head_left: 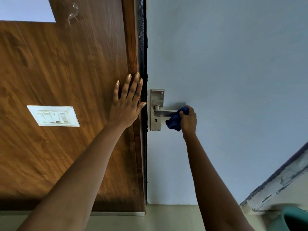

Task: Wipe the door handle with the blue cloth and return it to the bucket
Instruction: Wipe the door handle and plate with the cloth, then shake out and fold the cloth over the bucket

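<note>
Blue cloth: the crumpled dark blue cloth (175,120) is bunched in my right hand (188,120), wrapped over the free end of the lever.
Right fingers: curled together and clamped on the blue cloth, pressing it around the metal.
Left fingers: spread apart and flat, gripping nothing; my left hand (126,109) is braced palm-down on the brown wood-grain panel (66,64) just beside the dark door edge.
Door handle: the brushed silver lever door handle (165,112) sits on its tall metal backplate (157,100), keyhole below the lever; the stretch nearest the backplate shows bare, the outer end is hidden under the cloth.
Door: the pale grey-blue painted door (225,72) carries the handle; it looks shut or nearly so.
Switch plate: a white rectangular switch plate (53,115) is set in the wood panel, well apart from my left hand.
Bucket: the rim of a green plastic bucket (295,217) shows at the lower right corner, on the floor, well apart from the handle.
Progress: I judge the wiping is under way at the lever's outer end; the inner lever and backplate may yet need a pass.
Left to do: carrying the cloth down to the bucket is not yet done.
</note>
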